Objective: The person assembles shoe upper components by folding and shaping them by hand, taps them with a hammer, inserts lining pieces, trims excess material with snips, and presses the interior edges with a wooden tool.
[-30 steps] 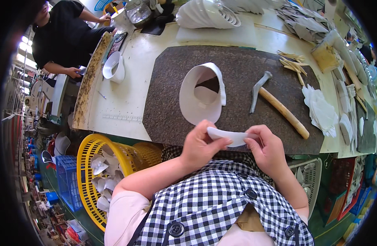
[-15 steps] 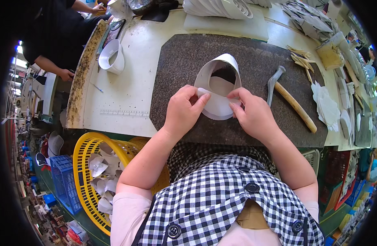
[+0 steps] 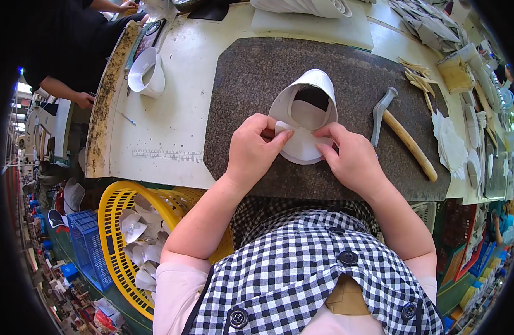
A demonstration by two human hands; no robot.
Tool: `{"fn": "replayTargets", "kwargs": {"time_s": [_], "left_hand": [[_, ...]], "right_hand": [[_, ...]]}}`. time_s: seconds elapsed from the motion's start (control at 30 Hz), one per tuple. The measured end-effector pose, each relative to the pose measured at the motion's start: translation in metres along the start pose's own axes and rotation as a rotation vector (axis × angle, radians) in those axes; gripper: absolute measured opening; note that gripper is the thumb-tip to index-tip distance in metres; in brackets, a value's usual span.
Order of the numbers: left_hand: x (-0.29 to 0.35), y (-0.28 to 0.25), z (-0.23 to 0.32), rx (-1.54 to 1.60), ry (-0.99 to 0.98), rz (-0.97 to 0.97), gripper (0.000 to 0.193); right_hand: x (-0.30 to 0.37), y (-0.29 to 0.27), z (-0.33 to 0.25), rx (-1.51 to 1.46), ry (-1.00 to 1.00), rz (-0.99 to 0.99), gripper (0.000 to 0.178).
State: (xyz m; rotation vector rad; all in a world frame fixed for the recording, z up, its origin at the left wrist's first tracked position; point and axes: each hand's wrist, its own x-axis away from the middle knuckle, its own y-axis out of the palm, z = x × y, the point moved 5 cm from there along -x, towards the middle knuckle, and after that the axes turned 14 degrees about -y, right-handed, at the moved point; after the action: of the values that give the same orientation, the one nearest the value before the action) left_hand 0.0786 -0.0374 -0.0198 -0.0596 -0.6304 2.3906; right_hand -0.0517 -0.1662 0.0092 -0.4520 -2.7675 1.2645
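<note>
Apron (image 3: 279,262) in black-and-white check, with large dark buttons (image 3: 348,257), fills the foreground; to its left stands a yellow basket (image 3: 108,245) of loose white parts (image 3: 135,228). Beyond it, both hands are closed to narrow pinches: the left hand (image 3: 254,148) grips the left end of a curved white piece (image 3: 301,144) between thumb and fingers, and the right hand (image 3: 353,155) grips the opposite end, partly hiding it. The piece is held across the near side of a hollow white shell (image 3: 323,84) on a dark speckled mat (image 3: 237,89); whether the two touch cannot be told. Right of the shell lies a hammer (image 3: 409,144) with grey metal head and wooden handle. On the pale tabletop (image 3: 184,100), left of the mat, a ruler scale (image 3: 167,154) bears printed graduations too small to read; a thin rod (image 3: 127,118) lies farther up. Flat white cut-outs (image 3: 449,145) and pale pointed strips (image 3: 420,78) lie along the mat's right edge. Farther off are a white cup-shaped piece (image 3: 153,89), a phone (image 3: 149,38), a co-worker's hand (image 3: 85,100) at left, and nested white sheets (image 3: 304,5) at the top.
</note>
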Motion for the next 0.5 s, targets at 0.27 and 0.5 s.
{"fn": "replayTargets", "kwargs": {"time_s": [0.27,0.5], "left_hand": [[0.0004,0.0006,-0.0011,0.047,0.004,-0.024,0.015],[0.0002,0.0018,0.0002,0.036,0.004,-0.035,0.015]], "right_hand": [[0.0008,-0.0026,-0.0036,0.016,-0.015,-0.003,0.020],[0.0020,-0.0018,-0.0034,0.017,-0.060,0.023,0.020]]}}
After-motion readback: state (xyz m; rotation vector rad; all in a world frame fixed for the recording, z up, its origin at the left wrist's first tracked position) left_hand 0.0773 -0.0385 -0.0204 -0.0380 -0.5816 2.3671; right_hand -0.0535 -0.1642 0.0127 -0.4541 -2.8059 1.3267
